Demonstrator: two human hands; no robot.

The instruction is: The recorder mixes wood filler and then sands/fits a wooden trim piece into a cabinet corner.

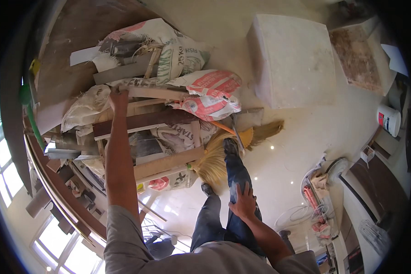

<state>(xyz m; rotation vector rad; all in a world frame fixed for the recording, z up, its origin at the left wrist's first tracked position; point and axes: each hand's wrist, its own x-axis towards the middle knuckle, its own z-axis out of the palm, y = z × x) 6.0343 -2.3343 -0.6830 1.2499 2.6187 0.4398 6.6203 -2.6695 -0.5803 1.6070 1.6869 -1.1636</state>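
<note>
Wooden plank [156, 93] lying on the left by a red-and-white sack [212, 86] looks stiff but probably pretty light, so I'd grab the ends: left hand [118, 97] seems to have its grip clamped there, right hand [244, 203] rests fingers apart on the leg [235, 170].

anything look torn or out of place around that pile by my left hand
Yes: beyond the wooden plank at the left hand, the woven sack with green print looks torn, its edge frayed beside a grey strip. Golden broom bristles splay across the floor by the right shoe, perhaps awkward underfoot.
</note>
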